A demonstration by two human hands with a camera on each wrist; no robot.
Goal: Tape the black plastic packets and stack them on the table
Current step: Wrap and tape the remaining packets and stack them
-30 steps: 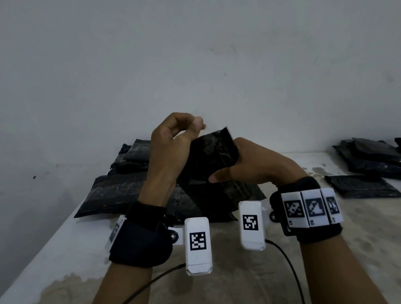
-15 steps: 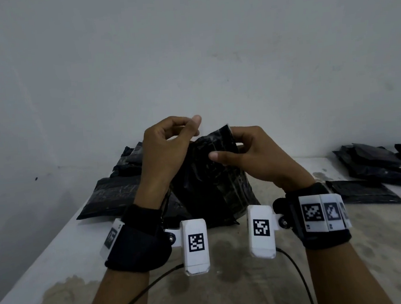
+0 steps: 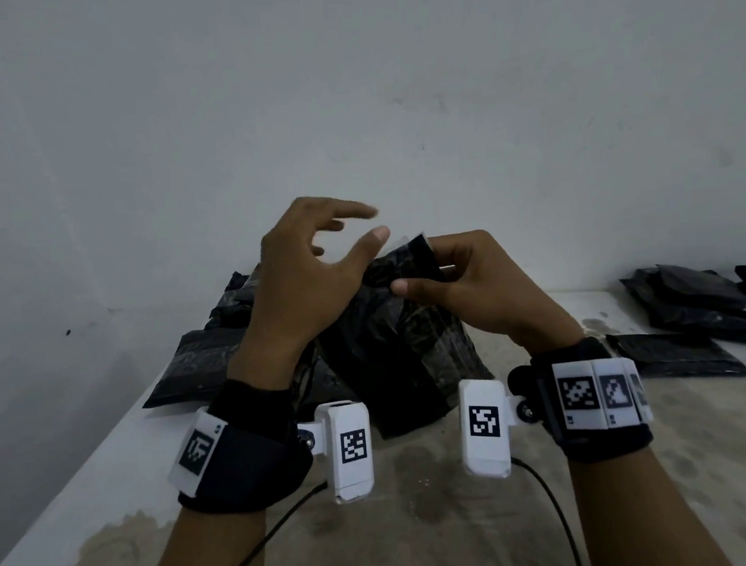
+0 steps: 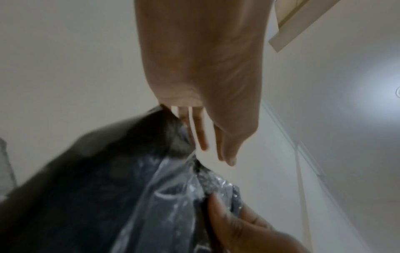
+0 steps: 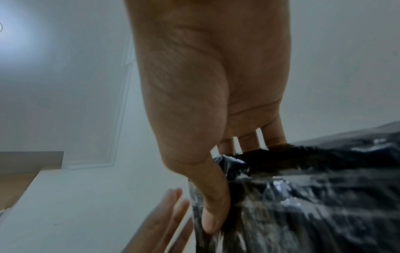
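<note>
While the right hand [image 3: 475, 287] pinches the black packet's [image 3: 395, 348] top, the left hand [image 3: 307, 270] hovers beside it, fingers spread.

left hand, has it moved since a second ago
Yes. The left hand has let go of the packet and opened, fingers spread above its top edge; the right hand still pinches it, before the wall.

I am standing at a table [image 3: 451, 524] that is sitting right against a plain white wall [image 3: 344, 82]. The table top is looking pale, with big brown stains spreading across it. A small dark spot [image 3: 68, 332] is showing low on the wall at my left. Up above, a bright light [image 4: 381, 95] is glowing on the white ceiling, and a door frame [image 5: 121, 102] is showing beside it.
</note>
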